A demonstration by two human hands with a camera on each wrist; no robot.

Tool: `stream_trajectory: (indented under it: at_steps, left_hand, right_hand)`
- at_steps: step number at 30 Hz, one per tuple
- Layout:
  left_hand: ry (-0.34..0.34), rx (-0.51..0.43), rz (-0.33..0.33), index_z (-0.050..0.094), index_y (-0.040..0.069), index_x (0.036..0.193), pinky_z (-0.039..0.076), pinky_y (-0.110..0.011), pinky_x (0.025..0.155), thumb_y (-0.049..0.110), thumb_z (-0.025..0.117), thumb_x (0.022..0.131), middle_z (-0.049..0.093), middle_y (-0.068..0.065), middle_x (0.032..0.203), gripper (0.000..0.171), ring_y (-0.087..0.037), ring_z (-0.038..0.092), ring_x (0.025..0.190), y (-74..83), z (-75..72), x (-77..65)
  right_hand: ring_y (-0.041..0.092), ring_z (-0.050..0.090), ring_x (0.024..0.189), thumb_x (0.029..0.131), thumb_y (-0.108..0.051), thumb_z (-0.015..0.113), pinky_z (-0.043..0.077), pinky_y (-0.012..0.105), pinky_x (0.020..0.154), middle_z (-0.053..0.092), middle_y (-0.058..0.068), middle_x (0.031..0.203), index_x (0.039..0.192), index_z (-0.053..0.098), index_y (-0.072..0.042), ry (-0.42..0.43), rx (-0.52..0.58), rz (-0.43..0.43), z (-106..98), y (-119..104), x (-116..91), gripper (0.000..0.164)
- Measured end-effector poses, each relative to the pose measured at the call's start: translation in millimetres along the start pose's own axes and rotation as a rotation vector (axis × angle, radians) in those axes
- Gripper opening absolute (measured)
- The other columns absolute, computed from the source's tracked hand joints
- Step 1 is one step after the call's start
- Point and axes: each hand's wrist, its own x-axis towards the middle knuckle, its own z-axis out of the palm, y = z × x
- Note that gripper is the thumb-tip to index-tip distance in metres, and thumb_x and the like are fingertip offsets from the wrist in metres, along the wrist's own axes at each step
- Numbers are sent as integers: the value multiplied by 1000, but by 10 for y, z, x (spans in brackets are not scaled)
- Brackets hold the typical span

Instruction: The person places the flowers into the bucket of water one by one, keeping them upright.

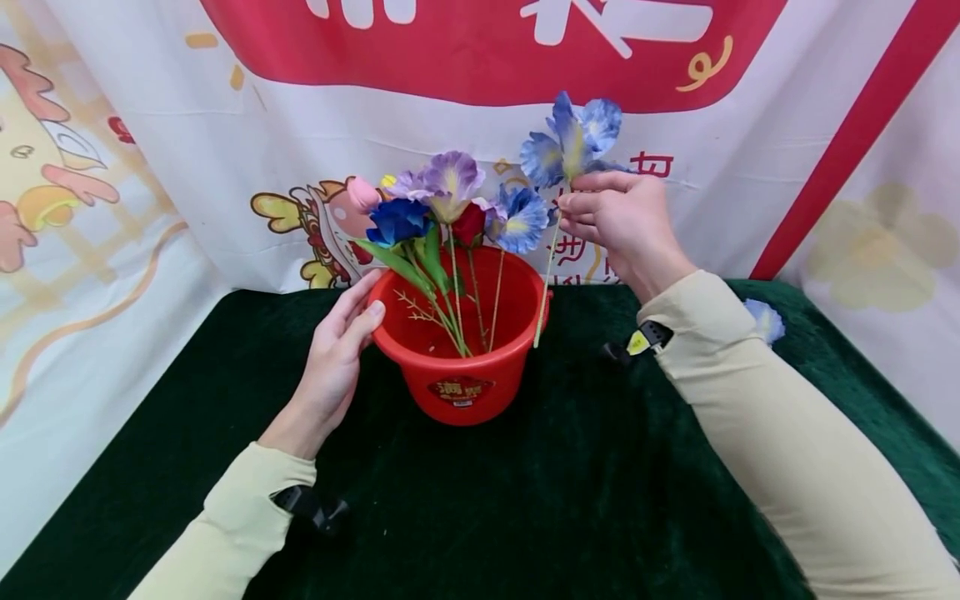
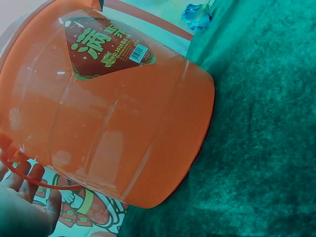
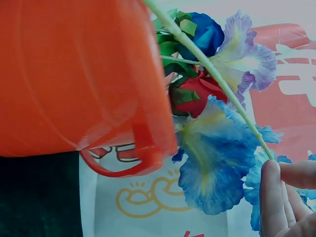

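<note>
A red plastic bucket [image 1: 465,383] stands upright on the table, holding several artificial flowers: a pink tulip [image 1: 363,195], a dark blue rose [image 1: 399,222], a purple iris [image 1: 450,183], a red rose [image 1: 468,225] and a light blue iris [image 1: 519,220]. My right hand [image 1: 626,218] pinches the green stem of another blue iris [image 1: 572,137] just below its bloom. That stem's lower end hangs by the bucket's right rim. At the left rim, my left hand [image 1: 333,354] touches the bucket's side with fingers extended; in the left wrist view its fingers [image 2: 35,177] are near the handle [image 2: 52,186].
Dark green velvety cloth [image 1: 637,483] covers the table. Another blue flower [image 1: 765,320] lies at the right, partly hidden behind the right forearm. A printed white and red backdrop [image 1: 420,117] hangs close behind the bucket.
</note>
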Motion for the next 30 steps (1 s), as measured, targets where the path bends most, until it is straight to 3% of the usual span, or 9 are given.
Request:
stream_trajectory:
  at_steps: [8,15,19,24,30]
  left_hand:
    - [2,-4,-6,32,27,168,39,-32,125,41,51,112,37,5,172,61,-17,40,154,-15,-3,-11]
    - [6,-5,12,33,26,168,41,-32,124,41,51,112,38,4,172,60,-19,41,154,-22,3,0]
    - [5,-5,5,32,26,168,38,-36,127,41,51,112,38,5,172,61,-18,41,154,-23,15,4]
    - [10,1,8,33,26,167,35,-39,128,41,51,112,38,5,172,60,-18,41,154,-21,21,0]
    - [7,5,9,33,27,167,35,-40,129,41,51,112,38,4,172,60,-20,40,155,-3,24,-8]
  right_hand:
    - [21,79,100,93,-8,81,65,28,78,66,12,134,132,72,-6,23,60,13,52,-27,28,40]
    - [18,78,84,92,1,79,65,31,76,73,15,121,124,71,-1,24,62,-67,65,203,25,33]
    - [19,78,83,95,2,75,66,33,78,77,12,111,124,70,0,27,8,-107,95,395,30,30]
    - [19,79,92,97,0,71,64,40,90,79,14,115,124,70,-2,10,-78,-154,167,587,-2,27]
    - [17,75,103,96,-4,74,64,37,95,78,13,115,119,72,-7,1,-266,-223,271,736,-102,24]
